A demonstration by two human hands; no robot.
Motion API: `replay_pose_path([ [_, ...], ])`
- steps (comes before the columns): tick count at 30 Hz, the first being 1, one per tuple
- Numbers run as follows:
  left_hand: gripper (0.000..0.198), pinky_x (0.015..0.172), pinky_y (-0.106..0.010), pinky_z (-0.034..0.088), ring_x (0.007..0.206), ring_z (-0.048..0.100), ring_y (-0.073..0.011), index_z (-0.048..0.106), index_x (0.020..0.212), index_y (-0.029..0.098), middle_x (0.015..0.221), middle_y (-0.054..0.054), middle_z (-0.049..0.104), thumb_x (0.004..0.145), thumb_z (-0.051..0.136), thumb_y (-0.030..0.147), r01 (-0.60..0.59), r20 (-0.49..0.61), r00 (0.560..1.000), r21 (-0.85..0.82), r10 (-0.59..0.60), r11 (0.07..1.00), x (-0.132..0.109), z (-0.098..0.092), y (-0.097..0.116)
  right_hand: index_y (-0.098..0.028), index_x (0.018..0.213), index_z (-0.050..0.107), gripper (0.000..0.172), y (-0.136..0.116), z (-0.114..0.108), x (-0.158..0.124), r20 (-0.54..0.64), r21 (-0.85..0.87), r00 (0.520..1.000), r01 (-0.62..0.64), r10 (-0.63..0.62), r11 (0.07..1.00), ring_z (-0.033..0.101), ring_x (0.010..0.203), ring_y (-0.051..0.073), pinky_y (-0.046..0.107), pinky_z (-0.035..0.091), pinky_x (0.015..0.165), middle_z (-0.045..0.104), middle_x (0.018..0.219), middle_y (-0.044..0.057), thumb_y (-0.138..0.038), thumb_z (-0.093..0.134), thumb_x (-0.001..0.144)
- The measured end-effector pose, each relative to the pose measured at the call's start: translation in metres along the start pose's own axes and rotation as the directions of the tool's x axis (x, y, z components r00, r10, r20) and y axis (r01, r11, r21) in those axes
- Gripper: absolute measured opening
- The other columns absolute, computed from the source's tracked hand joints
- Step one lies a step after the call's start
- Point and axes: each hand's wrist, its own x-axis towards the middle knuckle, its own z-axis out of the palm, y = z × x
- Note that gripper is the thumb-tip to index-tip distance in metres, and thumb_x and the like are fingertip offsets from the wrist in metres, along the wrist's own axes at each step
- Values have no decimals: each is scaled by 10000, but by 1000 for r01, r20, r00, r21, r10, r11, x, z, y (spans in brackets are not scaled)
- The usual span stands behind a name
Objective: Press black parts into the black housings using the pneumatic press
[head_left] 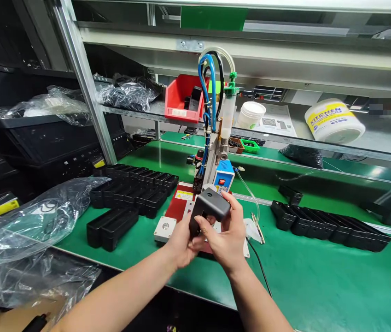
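Note:
Between my two hands, a black plastic housing (216, 203) with a small round hole is held tilted in front of the bench machine. My left hand (183, 242) grips its lower left end, the fingers partly hidden. My right hand (231, 235) wraps round its right end, thumb pressed against the near side. Just behind stands the bench-top dispensing machine (212, 152), with blue and black hoses, a clear syringe barrel (229, 113) and a red base plate (177, 205). A blue box with a red switch (223, 177) is fixed on it.
Rows of black housings (126, 191) lie left on the green bench (319, 281); another row (329, 226) lies right. Plastic bags (43, 216) hang over the left edge. A shelf above holds a red bin (184, 99) and a white tub (333, 121).

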Motion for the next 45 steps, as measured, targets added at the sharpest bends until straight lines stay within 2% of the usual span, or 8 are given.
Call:
replay_pose_path([
  [7,334,333,-85,102,323,259,15,507,759,132,542,35,441,963,429,385,233,-53,966,-235,-252,944,-47,8,-18,-270,1341,395,669,-2,9,-8,125,127,959,-268,253,955,503,686,132,299,490,617,588,1050,42,-393,735,779],
  [18,231,363,-123,141,390,270,2,506,809,136,648,30,435,964,443,295,70,-181,978,-183,-103,981,-73,12,-23,-267,1328,379,644,-4,8,-17,217,364,854,-521,473,772,598,805,172,306,533,678,612,981,31,-466,701,807],
  [27,278,469,-179,327,537,435,-76,605,887,177,707,19,527,817,680,435,-261,-169,943,164,288,951,-51,-21,-23,-337,1351,390,637,-8,-11,-31,321,354,912,-364,254,861,648,958,220,347,598,719,569,1228,72,-331,717,805],
  [31,345,661,-236,435,677,517,-136,651,672,161,702,-22,603,814,640,475,-474,-87,830,410,551,779,-38,-33,-1,-363,1365,395,709,-17,-15,-44,402,301,915,-145,12,943,582,1155,241,433,502,998,578,1258,47,-151,714,768],
  [35,375,638,-264,411,635,504,-151,634,571,177,622,-23,562,833,574,439,-579,20,726,556,687,596,-35,-42,15,-381,1390,373,757,-20,-13,-52,450,270,890,-63,-68,961,559,1189,238,442,484,1017,559,1301,31,-67,642,756],
  [37,339,623,-273,400,623,502,-150,648,590,190,623,-21,557,852,545,380,-683,119,587,604,801,411,-37,-46,21,-375,1389,379,734,-18,-12,-54,462,256,883,-44,-82,966,555,1191,246,447,501,991,530,1344,43,-61,620,771],
  [42,221,575,-289,407,572,506,-142,708,701,223,611,-19,577,853,556,274,-756,469,61,599,881,-266,-50,-55,39,-361,1418,337,750,-13,-10,-58,430,289,897,-32,-100,957,582,1122,241,479,515,960,453,1417,74,-40,583,786],
  [45,172,520,-269,395,532,484,-120,728,788,227,633,-13,592,854,589,305,-719,626,-90,497,774,-486,-58,-59,49,-373,1428,303,747,-11,-10,-59,433,313,897,-58,-88,948,613,1025,207,458,533,932,480,1374,74,-66,593,813],
])
